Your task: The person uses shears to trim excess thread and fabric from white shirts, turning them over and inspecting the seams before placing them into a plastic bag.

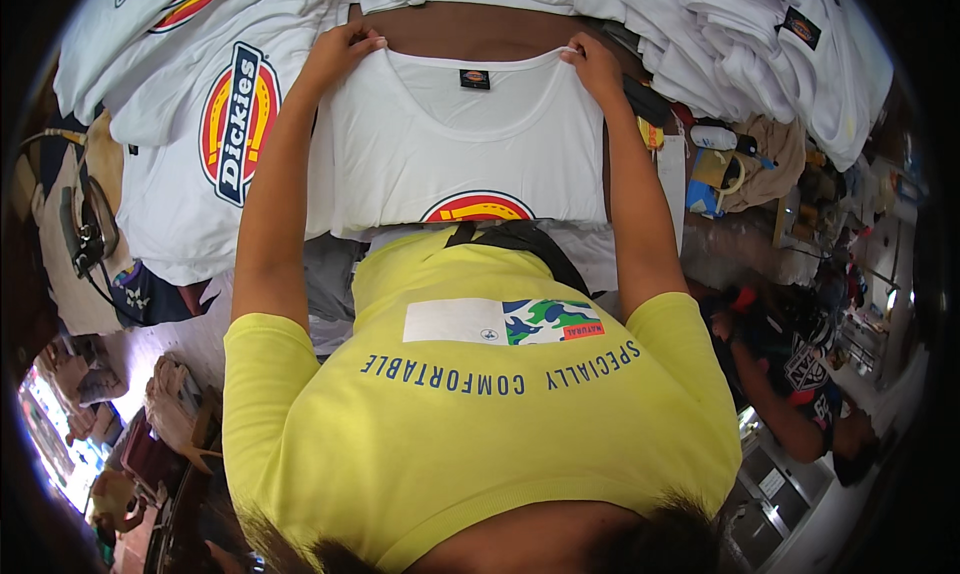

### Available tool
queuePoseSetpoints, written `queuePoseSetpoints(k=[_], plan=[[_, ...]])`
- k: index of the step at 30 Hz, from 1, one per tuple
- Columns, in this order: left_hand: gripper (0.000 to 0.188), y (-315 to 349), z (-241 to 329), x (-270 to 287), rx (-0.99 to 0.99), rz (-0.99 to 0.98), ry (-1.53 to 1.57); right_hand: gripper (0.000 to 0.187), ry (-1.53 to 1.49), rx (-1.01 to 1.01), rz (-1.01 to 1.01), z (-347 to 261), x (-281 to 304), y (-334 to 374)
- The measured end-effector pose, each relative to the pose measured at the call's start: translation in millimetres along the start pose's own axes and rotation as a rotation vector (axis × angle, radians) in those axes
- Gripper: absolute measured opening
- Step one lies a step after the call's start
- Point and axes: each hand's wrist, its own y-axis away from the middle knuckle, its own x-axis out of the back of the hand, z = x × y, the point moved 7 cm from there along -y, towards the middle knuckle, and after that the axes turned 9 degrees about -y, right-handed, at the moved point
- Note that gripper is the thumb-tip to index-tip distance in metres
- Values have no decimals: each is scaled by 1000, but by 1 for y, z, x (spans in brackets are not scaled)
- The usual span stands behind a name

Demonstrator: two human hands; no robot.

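Note:
A white T-shirt [470, 159] lies spread in front of me, its wide neckline toward the far side. A small black label [474, 79] sits inside the collar, and part of a red and yellow print shows at the near edge. My left hand [345, 52] pinches the shirt at its far left shoulder. At the far right shoulder, the fingers of my right hand [592, 62] are closed on the cloth. Both arms are stretched out along the sides of the shirt.
White printed shirts [180, 164] are heaped on the left. Another pile of white shirts [740, 44] rises at the far right. A brown table surface [450, 29] shows beyond the collar. Beside the right pile lies a tape roll [733, 174]. Another person [790, 374] is at the right.

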Motion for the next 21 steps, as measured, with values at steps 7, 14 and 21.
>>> queuePoseSetpoints(k=[7, 14, 21], plan=[[29, -5, 4, 5, -25, 29, -181, 25, -131, -8, 3, 17, -6, -7], [17, 15, 48, 2, -186, 344, -752, 25, -171, -23, -32, 30, -8, -16], [47, 110, 210, -142, -622, 21, -391, 28, -237, 117, -66, 19, -2, -4]])
